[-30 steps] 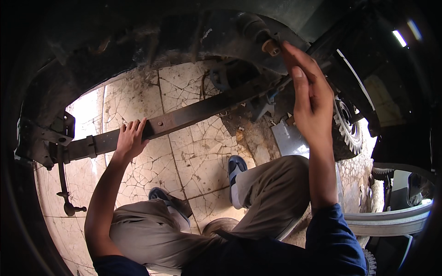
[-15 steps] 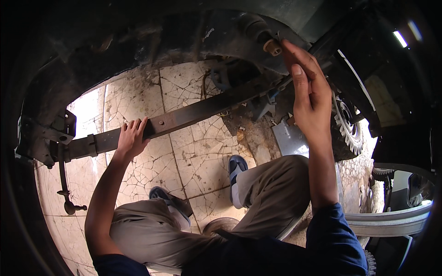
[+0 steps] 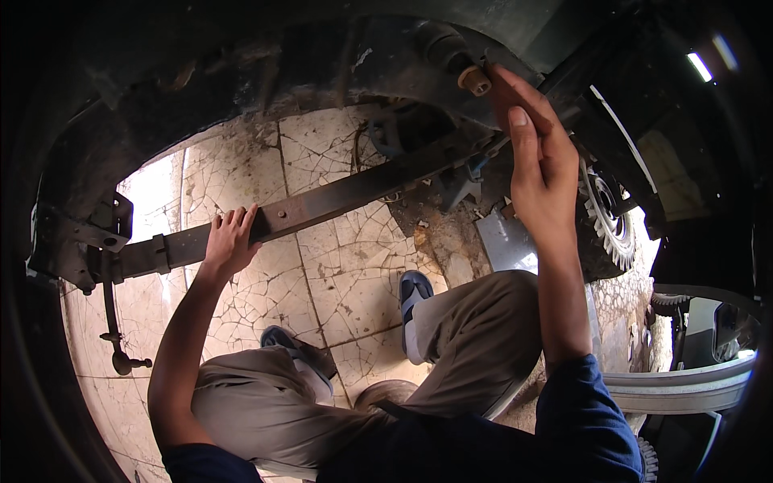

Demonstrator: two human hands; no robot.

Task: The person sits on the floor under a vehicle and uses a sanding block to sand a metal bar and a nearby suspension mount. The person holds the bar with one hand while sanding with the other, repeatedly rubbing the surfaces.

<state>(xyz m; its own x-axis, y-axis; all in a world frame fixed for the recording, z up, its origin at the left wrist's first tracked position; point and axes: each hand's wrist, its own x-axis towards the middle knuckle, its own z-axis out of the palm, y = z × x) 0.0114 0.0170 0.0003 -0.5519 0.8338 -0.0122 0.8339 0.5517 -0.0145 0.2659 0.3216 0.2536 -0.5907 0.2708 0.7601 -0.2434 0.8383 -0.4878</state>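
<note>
My left hand (image 3: 232,240) rests on a long dark leaf spring (image 3: 322,201), its fingers laid across the top and slightly apart. Raised at the upper right, my right hand (image 3: 541,157) has its fingers stretched out and the thumb apart. Its fingertips are right beside a brownish metal nut-like end (image 3: 475,80) on a dark shaft. Whether they touch it I cannot tell. The far side of those fingers is hidden, and nothing shows in the hand.
A dark curved wheel arch (image 3: 241,76) spans the top. At the left end of the spring are a bracket (image 3: 113,225) and a hanging link rod (image 3: 113,314). A toothed wheel (image 3: 609,221) stands to the right, above a pale metal rim (image 3: 684,390). Cracked tiles (image 3: 338,266) cover the floor.
My right hand has shifted very slightly up and to the left beside the nut-like end, which sits a little differently. My left hand has not moved.
</note>
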